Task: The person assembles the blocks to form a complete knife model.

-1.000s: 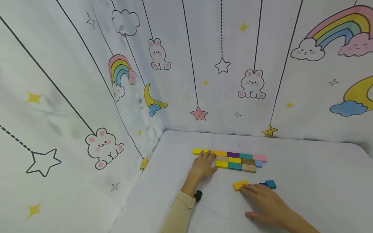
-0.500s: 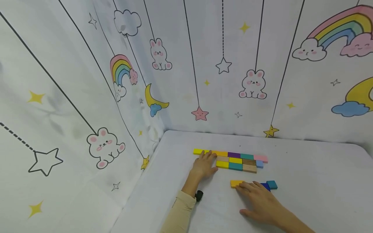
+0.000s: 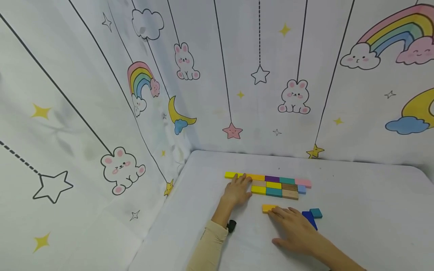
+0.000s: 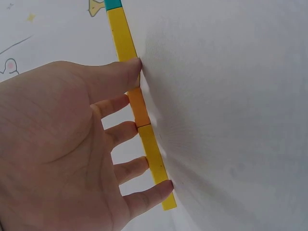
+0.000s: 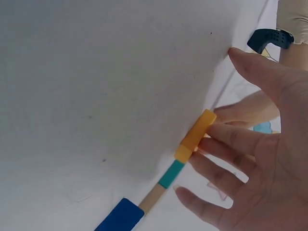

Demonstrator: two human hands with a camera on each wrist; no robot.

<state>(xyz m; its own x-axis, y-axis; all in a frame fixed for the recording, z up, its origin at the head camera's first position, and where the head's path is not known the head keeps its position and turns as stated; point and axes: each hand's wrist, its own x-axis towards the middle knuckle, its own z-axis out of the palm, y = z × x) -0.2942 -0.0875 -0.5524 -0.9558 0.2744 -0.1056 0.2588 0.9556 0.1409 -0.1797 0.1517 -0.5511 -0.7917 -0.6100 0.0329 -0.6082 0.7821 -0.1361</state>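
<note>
My left hand [image 3: 237, 191] rests at the left end of a set of flat coloured blocks, its fingertips on the yellow block [image 3: 231, 175] and its thumb near the lower yellow block [image 3: 259, 190]. In the left wrist view the fingers lie spread along the yellow and orange blocks [image 4: 139, 107]. My right hand [image 3: 294, 230] lies palm down, its extended fingertips touching a loose orange-yellow block [image 3: 268, 208]; its thumb is spread away. That block also shows against the fingers in the right wrist view. Right of this hand lie a dark blue block [image 3: 309, 220], partly covered, and a teal block [image 3: 316, 213].
Purple [image 3: 272, 179], green [image 3: 287, 180] and pink [image 3: 303, 183] blocks continue the back row. Below are brown [image 3: 289, 187], teal [image 3: 274, 192], tan [image 3: 289, 194] and light blue [image 3: 301, 189] blocks. A white patterned curtain [image 3: 203, 105] stands behind the white table [image 3: 366, 203].
The right hand has slid the orange-yellow block left and slightly away from me, towards the grouped blocks. The dark blue block has turned and shows more. My left hand has stayed in place.
</note>
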